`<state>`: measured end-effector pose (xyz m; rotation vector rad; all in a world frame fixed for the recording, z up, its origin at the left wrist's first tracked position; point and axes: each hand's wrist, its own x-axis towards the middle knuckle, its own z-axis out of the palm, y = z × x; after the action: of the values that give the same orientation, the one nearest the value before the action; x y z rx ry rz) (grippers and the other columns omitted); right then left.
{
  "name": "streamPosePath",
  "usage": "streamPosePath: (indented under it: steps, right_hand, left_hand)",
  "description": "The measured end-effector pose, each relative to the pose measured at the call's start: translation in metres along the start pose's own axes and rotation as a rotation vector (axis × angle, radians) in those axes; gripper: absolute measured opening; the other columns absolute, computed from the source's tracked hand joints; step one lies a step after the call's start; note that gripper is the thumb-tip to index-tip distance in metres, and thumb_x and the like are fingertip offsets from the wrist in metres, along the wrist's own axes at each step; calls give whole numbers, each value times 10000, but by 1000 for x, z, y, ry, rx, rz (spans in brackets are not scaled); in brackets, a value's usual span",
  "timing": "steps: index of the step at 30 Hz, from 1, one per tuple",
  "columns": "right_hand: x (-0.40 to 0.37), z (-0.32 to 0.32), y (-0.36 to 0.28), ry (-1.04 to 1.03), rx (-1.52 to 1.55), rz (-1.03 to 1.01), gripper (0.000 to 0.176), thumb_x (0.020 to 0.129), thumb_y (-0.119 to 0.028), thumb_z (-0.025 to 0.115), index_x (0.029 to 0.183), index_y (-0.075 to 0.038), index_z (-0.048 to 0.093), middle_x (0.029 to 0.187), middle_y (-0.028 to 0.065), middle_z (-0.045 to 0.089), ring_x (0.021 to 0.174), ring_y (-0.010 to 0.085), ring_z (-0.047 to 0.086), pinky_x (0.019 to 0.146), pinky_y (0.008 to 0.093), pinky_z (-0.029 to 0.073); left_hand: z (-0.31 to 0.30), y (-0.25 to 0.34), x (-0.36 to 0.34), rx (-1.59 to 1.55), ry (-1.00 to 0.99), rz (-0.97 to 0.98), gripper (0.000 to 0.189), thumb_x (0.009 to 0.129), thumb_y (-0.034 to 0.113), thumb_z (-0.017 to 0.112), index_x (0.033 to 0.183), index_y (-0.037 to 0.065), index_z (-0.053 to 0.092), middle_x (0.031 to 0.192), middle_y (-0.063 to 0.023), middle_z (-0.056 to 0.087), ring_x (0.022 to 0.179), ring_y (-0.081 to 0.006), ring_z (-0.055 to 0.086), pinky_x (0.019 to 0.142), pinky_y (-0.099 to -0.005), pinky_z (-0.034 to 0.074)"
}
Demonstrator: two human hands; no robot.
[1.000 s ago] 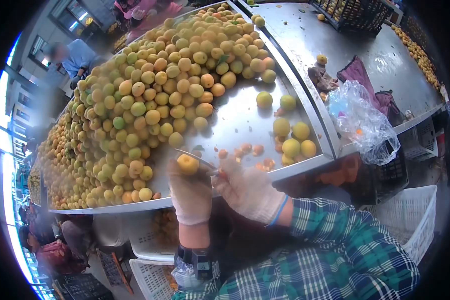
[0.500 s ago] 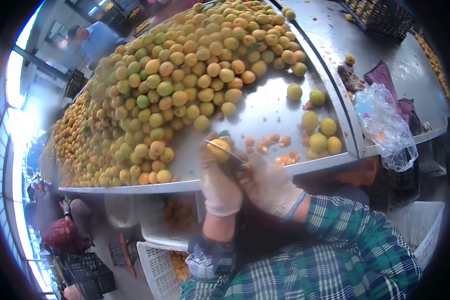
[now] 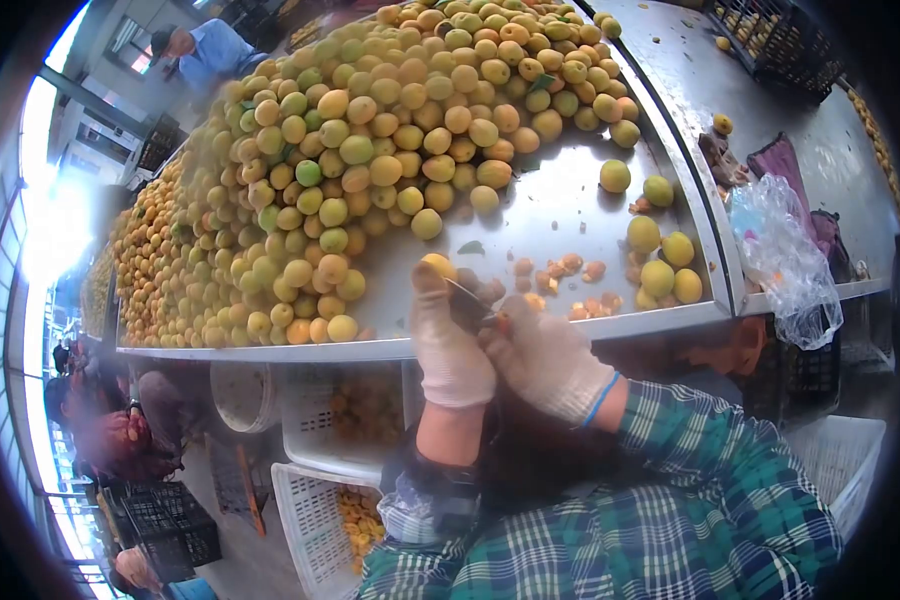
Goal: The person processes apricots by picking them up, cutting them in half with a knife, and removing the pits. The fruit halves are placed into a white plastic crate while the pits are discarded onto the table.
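Observation:
My left hand (image 3: 448, 345), in a pale glove, is closed round a yellow fruit (image 3: 438, 266) just past the table's front rim. A thin knife (image 3: 469, 299) lies against the fruit, its handle end in my right hand (image 3: 545, 362), which wears a pale glove with a blue edge and is closed. Both hands almost touch. Beyond them, a large heap of yellow-orange and green fruit (image 3: 370, 150) covers much of the metal table (image 3: 560, 205). Orange scraps (image 3: 570, 275) and a green leaf (image 3: 471, 247) lie on the metal near my hands.
Several loose fruits (image 3: 660, 275) sit in the table's right corner. Crumpled clear plastic (image 3: 785, 260) hangs at the right edge. White crates (image 3: 305, 520) holding fruit pieces and a white bucket (image 3: 243, 395) stand below. People are at the upper left (image 3: 215, 50) and lower left (image 3: 110, 430).
The knife now lies lower across the fruit, and the fruit has shifted slightly in my left hand. The camera view has shifted. The leaf now lies visible on the metal.

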<state>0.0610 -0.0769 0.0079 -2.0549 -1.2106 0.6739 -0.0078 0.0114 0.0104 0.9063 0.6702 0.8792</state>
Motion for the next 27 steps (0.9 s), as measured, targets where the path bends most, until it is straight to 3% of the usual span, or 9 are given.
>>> streamPosePath:
  steps: [2,6,10,12,15,19,21,25,27]
  right_hand:
    - [0,2,1,34,5,-39,372,962,-395,448,1072,-39,436,750,225,634,724,433,634,612,536,486]
    - [4,-4,3,60,-16,-16,370,965,-398,436,1058,-41,441,743,227,630,724,434,631,612,535,484]
    - [3,-8,5,-12,12,-24,368,963,-393,435,1058,-38,451,746,224,627,729,429,631,617,537,483]
    - [3,-6,2,-4,-27,-25,370,961,-391,439,1061,-36,455,743,222,626,722,430,631,613,541,483]
    - [4,-3,2,4,-43,-16,369,959,-394,442,1065,-41,457,738,219,625,721,433,631,612,545,484]
    - [7,-3,6,80,1,-1,366,949,-392,458,1069,-47,458,752,219,628,723,440,626,615,547,486]
    - [8,-6,7,78,27,9,365,946,-389,463,1071,-47,455,758,221,628,725,442,625,617,547,486]
    - [7,-11,6,58,6,7,351,942,-376,468,1068,-48,452,762,222,627,728,443,621,630,544,486]
    - [4,-13,2,68,-20,-34,346,947,-374,461,1055,-46,457,765,214,633,734,429,630,636,536,488]
  left_hand:
    - [0,0,2,-105,4,-46,531,934,594,456,953,73,552,804,-13,576,747,-136,587,648,-261,477]
    - [-7,0,10,71,-42,22,558,908,586,521,1061,49,535,812,-54,573,775,-167,565,836,-348,468]
    - [-2,-3,16,287,88,336,559,956,520,483,1151,-3,517,839,-68,579,801,-156,565,795,-290,464]
    - [-10,-7,13,280,59,291,571,968,518,456,1195,-4,504,820,-58,576,789,-155,564,775,-273,469]
    - [-2,-9,3,-50,67,-66,580,969,546,423,1180,14,517,808,-57,574,770,-163,566,753,-275,479]
    - [3,-9,3,-37,48,-81,568,957,542,463,1171,21,533,834,-43,579,774,-145,559,741,-270,473]
    - [2,-10,3,305,-85,38,521,937,490,549,1171,24,545,885,-23,580,780,-104,541,725,-240,459]
    - [4,-7,2,360,-69,73,499,919,376,633,1248,22,508,932,0,571,770,-59,517,667,-206,444]
    - [9,1,-4,268,-21,90,595,930,478,566,1310,35,451,919,-17,559,792,-112,538,690,-253,466]
